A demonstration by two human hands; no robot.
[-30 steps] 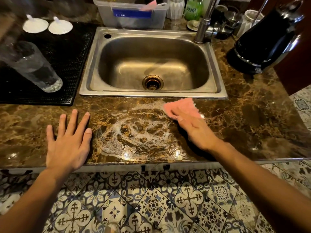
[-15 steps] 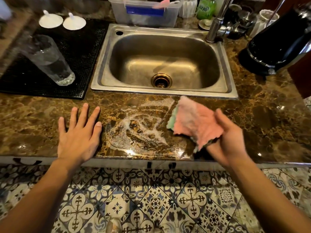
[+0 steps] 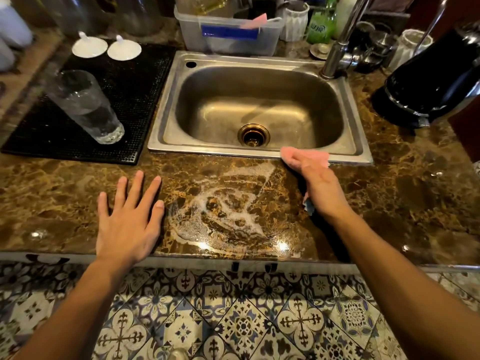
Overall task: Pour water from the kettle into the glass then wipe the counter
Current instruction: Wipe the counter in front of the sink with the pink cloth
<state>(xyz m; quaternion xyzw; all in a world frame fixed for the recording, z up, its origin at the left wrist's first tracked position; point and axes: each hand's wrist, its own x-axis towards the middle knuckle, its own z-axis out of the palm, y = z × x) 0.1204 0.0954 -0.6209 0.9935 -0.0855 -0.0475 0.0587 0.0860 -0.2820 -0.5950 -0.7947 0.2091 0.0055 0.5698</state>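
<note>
My right hand (image 3: 320, 189) presses a pink cloth (image 3: 311, 155) onto the brown marble counter (image 3: 65, 193), right at the front rim of the sink. A soapy, foamy smear (image 3: 223, 211) covers the counter between my two hands. My left hand (image 3: 130, 216) lies flat and open on the counter, left of the foam. A tall clear glass (image 3: 85, 105) with water in it stands on the black mat (image 3: 135, 100) at the left. The black kettle (image 3: 436, 76) sits on its base at the far right.
The steel sink (image 3: 166, 120) with a brass drain fills the middle, its tap (image 3: 340, 45) at the back right. Behind it stand a clear plastic tub (image 3: 228, 40), a green bottle (image 3: 322, 24) and cups. Two white lids (image 3: 106, 48) rest on the mat's far edge.
My right hand had lifted the pink cloth off the counter; now it has set it down again by the sink's front rim. My left hand has stayed flat.
</note>
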